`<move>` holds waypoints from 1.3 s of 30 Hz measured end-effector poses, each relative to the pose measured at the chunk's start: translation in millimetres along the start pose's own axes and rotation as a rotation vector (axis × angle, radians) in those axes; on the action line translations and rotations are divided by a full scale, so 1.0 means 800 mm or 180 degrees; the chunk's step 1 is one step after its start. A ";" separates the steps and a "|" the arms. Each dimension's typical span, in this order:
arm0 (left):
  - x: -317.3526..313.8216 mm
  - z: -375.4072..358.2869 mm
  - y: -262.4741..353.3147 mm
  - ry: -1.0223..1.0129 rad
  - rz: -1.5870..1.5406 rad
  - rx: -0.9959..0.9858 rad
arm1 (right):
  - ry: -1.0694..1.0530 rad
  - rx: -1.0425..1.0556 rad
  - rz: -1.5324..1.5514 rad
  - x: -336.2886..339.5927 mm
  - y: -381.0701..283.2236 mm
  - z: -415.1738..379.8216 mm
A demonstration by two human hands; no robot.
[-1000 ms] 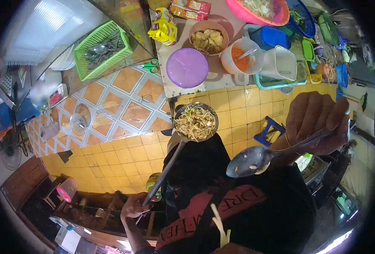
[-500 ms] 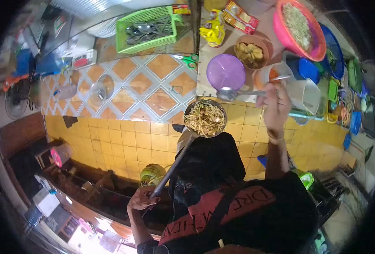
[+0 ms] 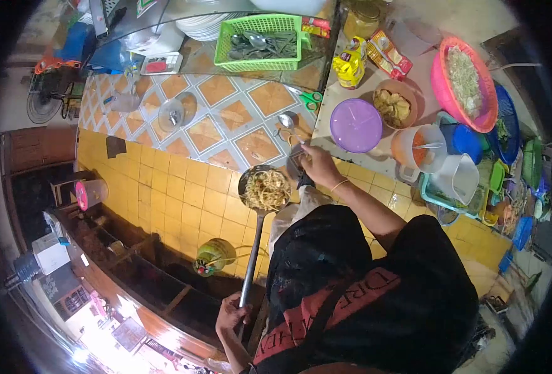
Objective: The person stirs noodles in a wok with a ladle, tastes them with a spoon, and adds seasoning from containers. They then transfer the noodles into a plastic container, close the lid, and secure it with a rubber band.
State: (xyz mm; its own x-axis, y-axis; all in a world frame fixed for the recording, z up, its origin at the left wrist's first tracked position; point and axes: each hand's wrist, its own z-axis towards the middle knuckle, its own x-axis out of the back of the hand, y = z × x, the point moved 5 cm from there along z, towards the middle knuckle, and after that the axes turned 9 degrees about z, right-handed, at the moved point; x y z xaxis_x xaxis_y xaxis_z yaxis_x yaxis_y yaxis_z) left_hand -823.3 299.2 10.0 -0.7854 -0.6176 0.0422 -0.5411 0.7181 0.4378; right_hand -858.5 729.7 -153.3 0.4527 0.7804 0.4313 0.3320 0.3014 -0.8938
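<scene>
My left hand [image 3: 231, 313] is wrapped round the end of a long metal handle. At its far end a round pan [image 3: 265, 188] holds noodles mixed with greens, above the tiled floor. My right hand [image 3: 318, 163] pinches the handle of a metal spoon [image 3: 285, 121], whose bowl is over the patterned counter [image 3: 257, 144] near its right end. A rubber band and green-handled scissors [image 3: 311, 101] lie close to the spoon.
On the right-hand table are a purple lid [image 3: 356, 126], a bowl of yellowish food [image 3: 391, 108], an orange-filled container [image 3: 413, 146] and a pink basket [image 3: 438, 81]. A green cutlery basket [image 3: 257, 62] stands behind the counter. A gas cylinder [image 3: 213, 256] is on the floor.
My right hand has moved left with the spoon, from beside the orange-filled container to the patterned counter. The pan has shifted left and slightly down, and the view has turned.
</scene>
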 end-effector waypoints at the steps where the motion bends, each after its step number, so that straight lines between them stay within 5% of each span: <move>1: -0.006 -0.001 -0.011 0.0029 -0.0098 -0.0089 | -0.0232 -0.0163 0.0036 -0.011 0.010 -0.004; 5: -0.033 0.010 -0.033 0.0165 -0.0247 -0.0269 | -0.0489 0.0101 0.0364 -0.007 -0.011 -0.018; 7: -0.046 0.016 -0.053 0.0184 -0.0356 -0.0423 | 0.0009 0.0653 0.0473 0.009 -0.010 -0.029; 8: -0.054 0.022 -0.063 0.0219 -0.0485 -0.0507 | -0.0420 0.0607 0.0231 0.016 -0.005 -0.037; 10: -0.080 0.026 -0.060 0.0176 -0.0427 -0.0632 | -0.0726 0.0049 0.0310 0.050 -0.032 -0.072; 11: -0.091 0.027 -0.063 0.0092 -0.0656 -0.0773 | -0.0596 0.0626 0.0384 0.074 -0.052 -0.089; 14: -0.115 0.031 -0.088 0.0122 -0.0712 -0.0935 | -0.0547 0.0716 -0.0008 0.162 -0.103 -0.147; 18: -0.181 0.041 -0.095 -0.0042 -0.1019 -0.1218 | 0.0337 0.0123 -0.0017 0.294 -0.086 -0.210; 26: -0.266 0.027 -0.063 -0.0001 -0.1099 -0.1264 | 0.1621 0.0225 -0.2561 0.490 -0.018 -0.260; 28: -0.280 0.018 -0.048 0.0087 -0.0876 -0.1272 | 0.0327 -0.1168 -0.3039 0.493 0.041 -0.235; 36: -0.325 0.017 0.025 -0.0054 -0.0576 -0.1378 | -0.0538 -0.0989 -0.3413 0.462 0.114 -0.211; 39: -0.347 0.015 0.056 -0.0141 -0.0651 -0.1404 | -0.0388 -0.0158 -0.3304 0.462 0.086 -0.218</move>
State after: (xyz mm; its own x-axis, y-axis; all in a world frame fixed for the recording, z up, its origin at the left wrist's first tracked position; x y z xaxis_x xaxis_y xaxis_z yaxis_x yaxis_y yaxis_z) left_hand -633.4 506.5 7.5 -0.6935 -0.7107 -0.1186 -0.5143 0.3730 0.7722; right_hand -524.2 943.5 -33.6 -0.1598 0.2018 0.9663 0.5449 0.8343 -0.0842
